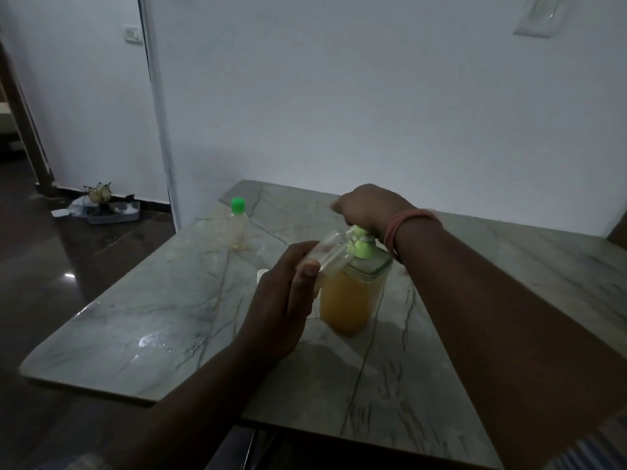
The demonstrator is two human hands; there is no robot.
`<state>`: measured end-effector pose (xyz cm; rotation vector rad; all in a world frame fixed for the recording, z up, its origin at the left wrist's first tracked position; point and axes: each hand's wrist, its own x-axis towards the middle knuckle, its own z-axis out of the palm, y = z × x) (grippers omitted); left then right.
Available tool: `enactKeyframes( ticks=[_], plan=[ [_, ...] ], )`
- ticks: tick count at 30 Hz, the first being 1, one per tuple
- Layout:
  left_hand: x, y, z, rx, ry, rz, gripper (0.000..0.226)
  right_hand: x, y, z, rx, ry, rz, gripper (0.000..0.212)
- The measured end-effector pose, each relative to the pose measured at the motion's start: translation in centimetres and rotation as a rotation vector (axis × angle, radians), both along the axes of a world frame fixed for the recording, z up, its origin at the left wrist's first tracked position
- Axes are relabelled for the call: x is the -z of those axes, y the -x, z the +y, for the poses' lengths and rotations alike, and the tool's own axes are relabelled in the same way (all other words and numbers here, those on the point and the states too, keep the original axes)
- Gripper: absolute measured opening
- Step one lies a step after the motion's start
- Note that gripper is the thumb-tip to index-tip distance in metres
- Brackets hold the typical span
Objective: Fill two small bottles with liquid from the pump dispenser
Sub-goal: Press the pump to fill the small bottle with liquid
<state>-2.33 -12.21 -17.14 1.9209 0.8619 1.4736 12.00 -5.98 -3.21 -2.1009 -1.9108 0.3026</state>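
A pump dispenser [349, 300] with orange-yellow liquid and a green pump head stands in the middle of the marble table [142, 320]. My right hand [366, 206] rests on top of the pump head. My left hand [281, 307] holds a small clear bottle [325, 254] tilted, its open mouth against the pump's green spout. A second small bottle [236, 225] with a green cap stands upright at the table's far left. A small white cap [261, 275] lies on the table just left of my left hand, partly hidden.
The table's far edge meets a white wall [373, 96]. Dark glossy floor lies to the left, with a grey tray of small objects [108, 208] on it near the wall. The room is dim.
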Motion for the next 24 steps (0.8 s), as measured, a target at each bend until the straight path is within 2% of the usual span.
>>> enactKeyframes(
  ticks=[3, 8, 11, 13, 15, 17, 19, 22, 24],
  plan=[
    [-0.2, 0.0, -0.1, -0.006, -0.018, 0.008, 0.046, 0.0, 0.0, -0.1, 0.036, -0.01, 0.043, 0.032],
    [-0.6, 0.0, -0.5, 0.03, -0.042, 0.01, 0.038, -0.9, -1.1, -1.1, 0.117, 0.096, 0.463, 0.044],
    [-0.6, 0.0, -0.4, 0.051, -0.044, -0.011, 0.041, -1.3, -1.3, -0.9, 0.182, 0.154, 0.562, 0.038],
    [-0.6, 0.0, -0.4, 0.042, -0.052, -0.007, 0.045, -1.3, -0.8, -1.1, 0.162, 0.125, 0.453, 0.033],
    [-0.7, -0.1, -0.4, 0.02, -0.057, 0.005, 0.046, -0.8, -0.3, -0.9, 0.104, 0.045, 0.258, 0.031],
    [-0.6, -0.1, -0.4, 0.013, -0.047, -0.002, 0.047, -0.5, 0.2, -0.7, 0.132, -0.025, 0.15, 0.03],
    [-0.5, 0.0, -0.3, 0.018, -0.047, -0.021, 0.054, 0.0, 0.2, -0.4, 0.115, -0.016, 0.038, 0.032],
    [-0.6, 0.1, -0.6, 0.023, -0.057, -0.037, 0.058, -0.1, 0.4, -0.6, 0.086, -0.017, -0.012, 0.029],
    [-0.6, 0.1, -0.7, 0.025, -0.039, -0.032, 0.051, -0.9, 1.0, -1.1, 0.084, -0.019, 0.019, 0.036]
  ],
)
